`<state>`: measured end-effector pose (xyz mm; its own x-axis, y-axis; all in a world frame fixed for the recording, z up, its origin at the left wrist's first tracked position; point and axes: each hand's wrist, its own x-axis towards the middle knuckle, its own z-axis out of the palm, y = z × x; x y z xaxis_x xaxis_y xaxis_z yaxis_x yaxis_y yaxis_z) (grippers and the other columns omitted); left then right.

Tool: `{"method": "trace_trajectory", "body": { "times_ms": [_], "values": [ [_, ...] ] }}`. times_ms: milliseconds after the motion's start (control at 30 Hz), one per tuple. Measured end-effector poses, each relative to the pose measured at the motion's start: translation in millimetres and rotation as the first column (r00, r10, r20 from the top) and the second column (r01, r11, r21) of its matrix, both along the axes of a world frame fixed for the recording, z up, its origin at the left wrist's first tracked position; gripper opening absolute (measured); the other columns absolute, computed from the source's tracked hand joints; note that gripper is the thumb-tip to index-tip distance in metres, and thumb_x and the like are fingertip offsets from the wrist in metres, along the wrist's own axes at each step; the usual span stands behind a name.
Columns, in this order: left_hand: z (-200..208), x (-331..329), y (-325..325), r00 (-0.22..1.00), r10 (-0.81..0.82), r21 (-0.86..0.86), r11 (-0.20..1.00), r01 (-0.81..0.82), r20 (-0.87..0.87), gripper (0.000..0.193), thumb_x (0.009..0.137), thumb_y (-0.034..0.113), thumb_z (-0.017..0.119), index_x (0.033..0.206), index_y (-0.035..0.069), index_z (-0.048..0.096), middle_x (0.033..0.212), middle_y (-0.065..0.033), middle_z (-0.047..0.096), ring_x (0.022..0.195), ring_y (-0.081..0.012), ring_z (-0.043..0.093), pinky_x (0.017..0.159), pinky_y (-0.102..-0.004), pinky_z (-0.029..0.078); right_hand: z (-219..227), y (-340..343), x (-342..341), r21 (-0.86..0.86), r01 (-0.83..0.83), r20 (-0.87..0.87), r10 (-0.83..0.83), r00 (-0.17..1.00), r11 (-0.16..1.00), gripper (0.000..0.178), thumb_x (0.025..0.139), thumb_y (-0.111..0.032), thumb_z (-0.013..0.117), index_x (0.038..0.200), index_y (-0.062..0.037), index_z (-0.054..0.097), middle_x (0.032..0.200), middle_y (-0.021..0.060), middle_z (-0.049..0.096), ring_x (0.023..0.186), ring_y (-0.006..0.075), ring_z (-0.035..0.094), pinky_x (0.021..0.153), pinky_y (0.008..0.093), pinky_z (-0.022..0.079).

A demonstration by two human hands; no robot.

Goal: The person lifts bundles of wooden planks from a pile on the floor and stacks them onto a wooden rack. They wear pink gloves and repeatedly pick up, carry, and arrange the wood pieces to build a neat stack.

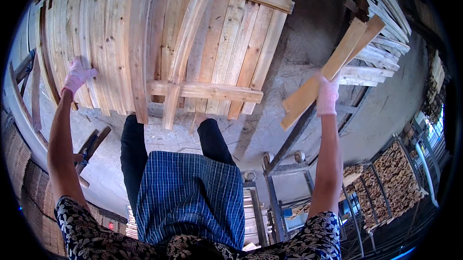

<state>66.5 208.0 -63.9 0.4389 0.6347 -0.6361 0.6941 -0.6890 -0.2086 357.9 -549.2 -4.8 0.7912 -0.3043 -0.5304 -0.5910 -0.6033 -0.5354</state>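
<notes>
Left hand (pixel 78 74): we rested it, loosely spread, on the lined-up wooden planks (pixel 113 31).
Right hand (pixel 328 90): we gripped two loose boards (pixel 345 47).

The pair of short boards (pixel 333 62) hides most of the fingers of the right hand (pixel 328 95), and the front board covers the middle of the one behind; the long planks (pixel 106 24) run off past the top edge and conceal much of the slatted panel (pixel 212 57) beneath. The left foot is out of sight under the planks; the checked apron (pixel 193 192) covers the upper legs; the pale pieces in the rack (pixel 398 173) are too small to identify.
</notes>
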Motion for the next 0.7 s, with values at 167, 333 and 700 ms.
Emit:
{"method": "trace_trajectory", "body": {
  "times_ms": [167, 333, 700],
  "values": [
    [-1, 12, -11, 0.808, -0.486, -0.181, 0.874, 0.451, -0.333, 0.089, 0.071, 0.043, 0.085, 0.139, -0.002, 0.047, 0.134, -0.0266, 0.052, 0.125, -0.044, 0.052, 0.101, -0.0471, 0.048, 45, 37, -71, 0.151, -0.287, 0.014, 0.288, 0.957, 0.946, 0.078, 0.077, -0.002, 0.073, 0.144, -0.0069, 0.035, 0.125, 0.0129, 0.057, 0.11, 0.0218, 0.059, 0.091, 0.0361, 0.052],
    [22, 28, -32, 0.912, -0.364, -0.16, 0.928, 0.338, -0.188, 0.095, 0.069, 0.047, 0.086, 0.14, -0.002, 0.045, 0.137, -0.0295, 0.049, 0.127, -0.045, 0.052, 0.104, -0.0473, 0.047, 45, 177, -128, 0.372, -0.457, 0.165, 0.427, 0.889, 0.808, 0.098, 0.077, 0.003, 0.071, 0.158, -0.0081, 0.017, 0.143, 0.0165, 0.046, 0.125, 0.0282, 0.053, 0.101, 0.038, 0.049],
    [50, 38, -49, 0.995, 0.089, -0.202, 0.975, -0.095, -0.039, 0.099, 0.066, 0.047, 0.09, 0.142, 0.003, 0.043, 0.144, -0.0264, 0.045, 0.131, -0.0429, 0.051, 0.107, -0.0485, 0.047, -29, 374, -191, -0.281, -0.345, -0.201, 0.297, 0.934, 0.896, 0.101, 0.078, -0.024, 0.079, 0.156, -0.0062, 0.017, 0.131, 0.0271, 0.045, 0.114, 0.0489, 0.057, 0.098, 0.05, 0.05]
  ]
}}
